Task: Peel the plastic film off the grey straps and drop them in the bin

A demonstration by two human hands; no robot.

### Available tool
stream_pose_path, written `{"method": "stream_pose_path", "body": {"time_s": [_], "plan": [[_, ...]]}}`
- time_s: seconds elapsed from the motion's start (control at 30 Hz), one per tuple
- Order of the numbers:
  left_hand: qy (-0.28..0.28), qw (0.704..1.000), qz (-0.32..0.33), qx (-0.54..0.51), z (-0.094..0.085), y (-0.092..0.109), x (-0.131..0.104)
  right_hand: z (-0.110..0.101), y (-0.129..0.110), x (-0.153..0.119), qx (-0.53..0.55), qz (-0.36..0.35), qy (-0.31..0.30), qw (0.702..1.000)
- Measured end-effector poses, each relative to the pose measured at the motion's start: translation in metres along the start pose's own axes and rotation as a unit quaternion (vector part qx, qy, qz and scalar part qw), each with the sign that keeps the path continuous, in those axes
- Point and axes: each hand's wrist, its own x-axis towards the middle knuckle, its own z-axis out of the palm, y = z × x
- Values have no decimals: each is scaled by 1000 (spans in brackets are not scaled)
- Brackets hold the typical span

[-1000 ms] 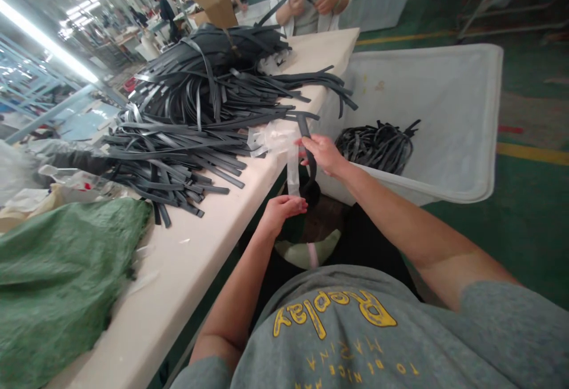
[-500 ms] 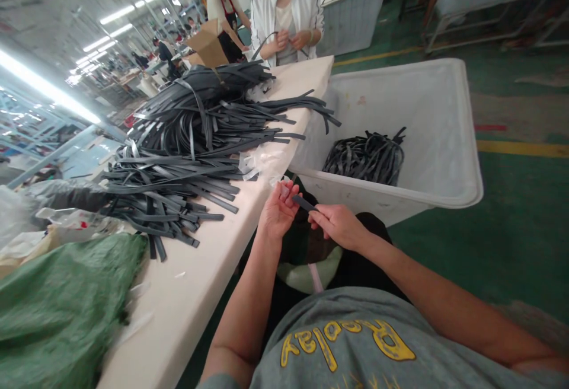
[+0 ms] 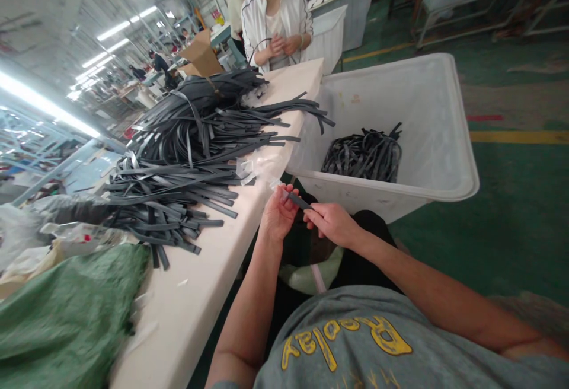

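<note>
My right hand (image 3: pixel 331 223) is closed on a flat dark grey strap (image 3: pixel 300 200), thumb on top, its end pointing left. Just beyond that end, the curled fingers of my left hand (image 3: pixel 278 214) pinch a small piece of clear plastic (image 3: pixel 276 185). The strap's tip reaches the left fingers, and I cannot tell whether it is inside the plastic. Left of my hands, a large heap of dark grey straps (image 3: pixel 191 134) lies on the pale table (image 3: pixel 231 246), some ends hanging over its edge. More clear plastic (image 3: pixel 251 169) rests beside the heap.
A white plastic bin (image 3: pixel 427 110) with tangled dark straps (image 3: pixel 364 155) in it stands right of the table. Green woven sacking (image 3: pixel 66 312) covers the table's near left. Across the table end stands a person in a white jacket (image 3: pixel 273 21), hands together around a thin dark strip.
The strap in my right hand has moved slightly left, its tip now among my left fingers. A second person at the back is now mostly hidden behind the one in white.
</note>
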Motion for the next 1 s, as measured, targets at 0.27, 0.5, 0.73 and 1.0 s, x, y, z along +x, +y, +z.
{"method": "stream_pose_path", "body": {"time_s": [0.27,0.5,0.73,1.0], "plan": [[-11,1000,1,1,0,-6,-2,5,-1,6,6,-7,-13,1000],[-7,999,37,20,-17,-6,2,11,-1,12,38,20,-25,999],[-29,999,29,24,-24,-15,1,16,-6,17,51,9,-36,998],[-31,990,131,36,-21,4,7,13,-3,14,69,-18,-71,995]]}}
